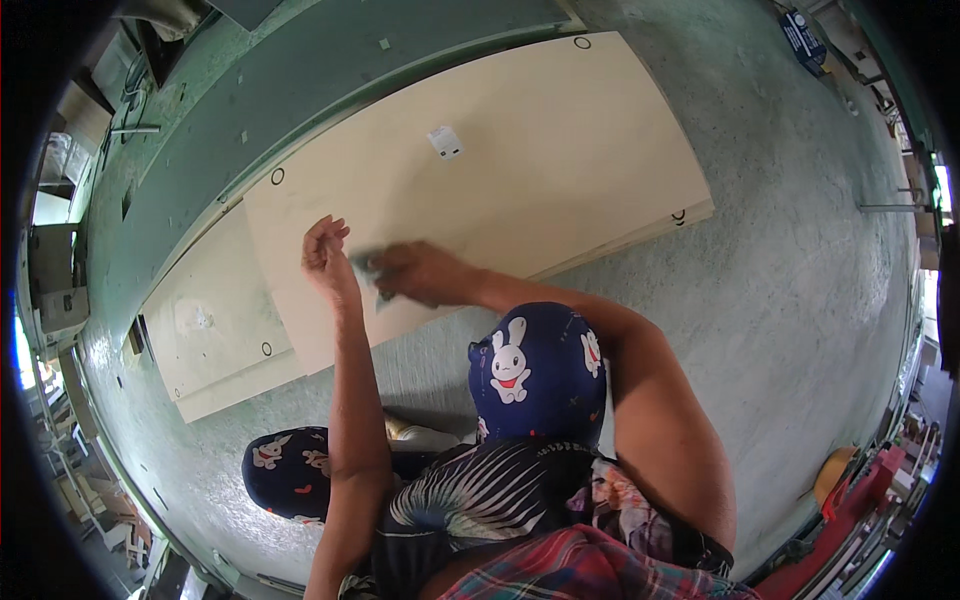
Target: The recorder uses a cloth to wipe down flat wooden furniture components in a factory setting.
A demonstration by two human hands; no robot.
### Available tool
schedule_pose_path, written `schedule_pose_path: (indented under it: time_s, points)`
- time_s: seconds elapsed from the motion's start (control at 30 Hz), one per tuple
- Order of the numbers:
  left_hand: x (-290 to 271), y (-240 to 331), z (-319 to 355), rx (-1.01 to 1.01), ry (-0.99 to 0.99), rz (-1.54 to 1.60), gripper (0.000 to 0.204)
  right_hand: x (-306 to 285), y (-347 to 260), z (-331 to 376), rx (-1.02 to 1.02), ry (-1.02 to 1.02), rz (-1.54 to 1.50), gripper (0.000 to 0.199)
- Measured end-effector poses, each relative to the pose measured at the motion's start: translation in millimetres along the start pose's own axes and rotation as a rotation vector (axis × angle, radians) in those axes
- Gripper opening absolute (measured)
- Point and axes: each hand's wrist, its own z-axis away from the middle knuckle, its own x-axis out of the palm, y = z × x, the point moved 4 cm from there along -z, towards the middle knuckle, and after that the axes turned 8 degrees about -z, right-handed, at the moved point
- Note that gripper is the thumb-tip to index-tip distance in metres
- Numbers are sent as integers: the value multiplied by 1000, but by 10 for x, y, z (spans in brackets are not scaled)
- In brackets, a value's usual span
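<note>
My right hand (420,272) reaches leftward over the near edge of a cream-coloured board (560,130), closed around a dark grey-green cloth (362,262). The hand and cloth are smeared by motion, so the cloth's shape is hard to make out. Just left of it, my left hand (325,248) is raised over the board's left part, fingers half bent and a little apart, with nothing visible in them. A small white label (445,142) sits on the board's upper middle. Small dark rings mark several corners of the boards.
Another cream board (215,330) shows from beneath at the left. A long grey-green panel (300,75) lies along the far side. Around them stretches a worn grey-green floor (790,250). My knees, in dark blue bunny-print cloth (540,370), rise near the boards. A red object (850,520) lies lower right.
</note>
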Motion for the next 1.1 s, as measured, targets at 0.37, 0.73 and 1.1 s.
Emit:
schedule_pose_path:
  time_s: [0.37,0.73,1.1]
  points:
    - [-173,-165,-24,-57,38,-14,18,-1821,814,2129,668,499,728,29]
    - [184,10,126,9,-89,-39,21,-1950,301,2456,711,899,438,30]
    - [-16,61,12,10,-9,-180,20,-1886,541,2221,688,557,529,28]
